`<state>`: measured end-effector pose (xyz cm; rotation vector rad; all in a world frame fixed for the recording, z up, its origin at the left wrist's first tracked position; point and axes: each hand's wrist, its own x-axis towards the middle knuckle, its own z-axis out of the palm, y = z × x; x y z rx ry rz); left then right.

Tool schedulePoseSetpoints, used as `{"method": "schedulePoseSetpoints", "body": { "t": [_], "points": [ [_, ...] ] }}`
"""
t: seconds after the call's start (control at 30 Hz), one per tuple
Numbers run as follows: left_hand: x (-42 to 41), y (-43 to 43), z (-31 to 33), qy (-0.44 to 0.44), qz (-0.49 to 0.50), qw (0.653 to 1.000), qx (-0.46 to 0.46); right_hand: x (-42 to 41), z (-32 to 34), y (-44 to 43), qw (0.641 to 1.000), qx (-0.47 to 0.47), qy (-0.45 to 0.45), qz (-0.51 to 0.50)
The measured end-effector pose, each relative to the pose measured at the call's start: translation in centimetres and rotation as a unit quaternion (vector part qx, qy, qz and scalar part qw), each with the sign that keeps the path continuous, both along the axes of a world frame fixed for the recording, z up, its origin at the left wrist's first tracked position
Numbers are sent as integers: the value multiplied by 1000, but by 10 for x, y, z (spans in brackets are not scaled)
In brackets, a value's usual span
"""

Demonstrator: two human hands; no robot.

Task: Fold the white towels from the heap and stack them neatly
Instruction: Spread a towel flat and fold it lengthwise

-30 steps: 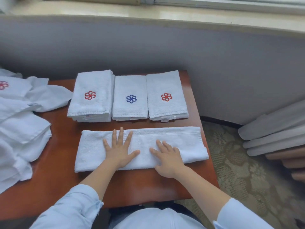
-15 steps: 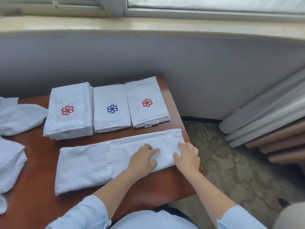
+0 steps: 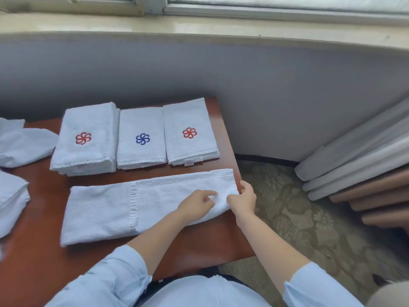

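Observation:
A long white towel (image 3: 115, 209), folded into a strip, lies across the front of the brown table (image 3: 35, 258). My left hand (image 3: 195, 203) pinches the strip near its right end. My right hand (image 3: 243, 199) grips that right end at the table's edge, where the cloth bunches up between the two hands. Behind the strip stand three folded towel stacks: one with a red emblem (image 3: 85, 138), one with a blue emblem (image 3: 141, 139), one with a red emblem (image 3: 189, 131). The heap of unfolded white towels (image 3: 13, 165) spreads over the table's left side.
A grey wall and a window sill (image 3: 199, 25) rise right behind the table. To the right, beyond the table's edge, lies patterned carpet (image 3: 298, 229) with leaning grey and brown panels (image 3: 365, 173).
Both hands have slid from the middle of the strip to its right end and gone from pressing flat to taking hold of the cloth. The view has swung to the right.

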<state>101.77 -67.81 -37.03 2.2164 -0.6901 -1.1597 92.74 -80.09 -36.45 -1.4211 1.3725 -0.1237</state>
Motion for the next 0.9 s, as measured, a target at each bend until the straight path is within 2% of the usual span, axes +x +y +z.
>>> {"method": "schedulePoseSetpoints", "body": {
  "t": [0.13,0.33,0.43,0.5,0.63,0.7,0.8,0.9],
  "points": [
    [-5,-9,4,39,-4,999,0,2,-1,6,998,23,17,-64],
    [-8,-7,8,100,41,994,-23,-2,4,0,981,94,-49,-161],
    [-6,-11,18,159,95,981,-50,2,14,-2,963,201,-96,-150],
    [-2,-11,28,189,144,969,-63,5,27,1,939,280,-171,-104],
    [16,1,53,212,251,940,-92,15,41,15,915,309,-253,64],
    [26,14,65,203,288,931,-93,28,45,26,920,294,-242,97],
    [38,42,73,156,295,939,-85,50,54,45,931,275,-199,134],
    [49,73,73,111,307,943,-56,71,62,68,932,204,-157,256]
  ]
}}
